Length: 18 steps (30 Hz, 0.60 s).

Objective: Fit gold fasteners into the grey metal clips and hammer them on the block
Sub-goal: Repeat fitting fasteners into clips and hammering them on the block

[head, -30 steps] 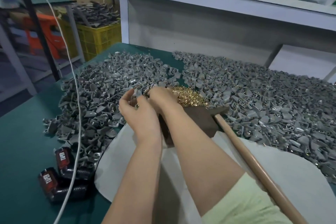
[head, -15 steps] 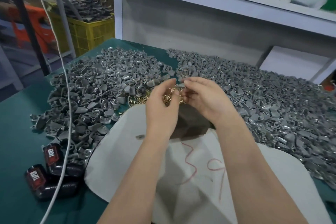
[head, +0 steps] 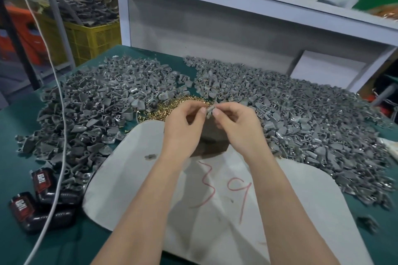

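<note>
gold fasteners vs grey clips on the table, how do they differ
The gold fasteners are tiny and shiny; the grey clips are bigger, dull wedges. The fasteners form one small heap; the clips spread in two wide piles beside it. Both lie loose on the green table.

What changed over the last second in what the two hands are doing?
The left hand and right hand drew back from the heaps, where they were picking parts, and met above the block. They now pinch one grey clip between their fingertips. The gold fasteners, the clip piles and the white sheet lie as before.
</note>
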Each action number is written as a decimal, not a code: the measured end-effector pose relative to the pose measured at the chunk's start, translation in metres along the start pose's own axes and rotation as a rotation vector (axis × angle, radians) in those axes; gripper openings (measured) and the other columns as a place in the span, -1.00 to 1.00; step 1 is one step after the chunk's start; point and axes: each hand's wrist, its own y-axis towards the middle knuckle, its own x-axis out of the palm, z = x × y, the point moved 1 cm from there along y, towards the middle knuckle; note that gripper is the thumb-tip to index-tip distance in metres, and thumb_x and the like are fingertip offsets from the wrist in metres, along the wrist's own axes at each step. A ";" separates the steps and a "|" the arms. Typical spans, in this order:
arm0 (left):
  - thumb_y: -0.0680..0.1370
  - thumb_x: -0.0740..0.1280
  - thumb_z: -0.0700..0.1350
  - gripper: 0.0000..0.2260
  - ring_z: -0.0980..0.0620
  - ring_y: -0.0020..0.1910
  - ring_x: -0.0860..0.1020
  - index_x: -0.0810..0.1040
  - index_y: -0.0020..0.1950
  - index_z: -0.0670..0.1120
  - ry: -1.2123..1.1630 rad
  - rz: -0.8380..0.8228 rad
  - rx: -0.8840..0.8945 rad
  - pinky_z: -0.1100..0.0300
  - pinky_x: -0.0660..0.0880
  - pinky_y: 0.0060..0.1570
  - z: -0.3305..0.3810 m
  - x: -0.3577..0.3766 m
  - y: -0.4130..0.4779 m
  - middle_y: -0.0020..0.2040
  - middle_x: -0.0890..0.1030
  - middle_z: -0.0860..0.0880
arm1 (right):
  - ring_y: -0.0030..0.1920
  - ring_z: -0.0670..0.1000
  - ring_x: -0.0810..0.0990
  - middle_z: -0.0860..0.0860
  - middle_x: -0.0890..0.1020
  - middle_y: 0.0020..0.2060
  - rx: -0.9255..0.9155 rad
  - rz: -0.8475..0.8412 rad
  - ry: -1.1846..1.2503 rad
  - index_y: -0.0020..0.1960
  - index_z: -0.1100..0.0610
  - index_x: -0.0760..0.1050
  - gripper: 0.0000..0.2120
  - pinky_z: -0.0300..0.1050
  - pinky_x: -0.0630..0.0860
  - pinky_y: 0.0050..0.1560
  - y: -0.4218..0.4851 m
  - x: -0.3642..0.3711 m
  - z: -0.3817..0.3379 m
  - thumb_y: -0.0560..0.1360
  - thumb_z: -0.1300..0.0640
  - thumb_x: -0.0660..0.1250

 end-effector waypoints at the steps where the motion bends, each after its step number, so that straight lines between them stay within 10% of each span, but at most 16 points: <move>1: 0.56 0.30 -0.24 -0.92 0.01 -0.10 0.60 0.57 -0.01 -0.09 -0.011 0.003 0.001 0.15 0.52 0.05 0.000 0.000 0.000 -0.13 0.63 0.02 | -0.21 -0.01 0.61 -0.06 0.63 -0.30 0.028 0.017 0.000 -0.21 -0.10 0.54 -0.75 0.14 0.57 0.03 0.001 0.001 0.001 0.52 0.23 0.33; 10: 0.50 0.41 -0.15 -0.93 0.08 -0.12 0.58 0.56 -0.07 -0.10 -0.036 0.228 -0.113 0.30 0.48 -0.03 -0.008 -0.017 0.009 -0.14 0.62 0.01 | -0.22 -0.04 0.62 0.01 0.66 -0.27 0.126 -0.058 -0.014 -0.16 0.05 0.55 -0.91 0.00 0.60 -0.03 0.037 0.023 -0.003 0.51 0.11 0.35; 18: 0.53 0.36 -0.18 -0.90 0.12 -0.21 0.54 0.49 -0.17 -0.04 -0.354 0.571 -0.284 0.22 0.47 -0.08 -0.013 -0.036 0.014 -0.16 0.61 -0.05 | 0.01 0.13 0.58 0.06 0.59 -0.05 0.279 -0.307 -0.767 -0.02 0.16 0.50 -0.76 0.05 0.50 0.13 0.088 0.089 0.013 0.44 0.02 0.41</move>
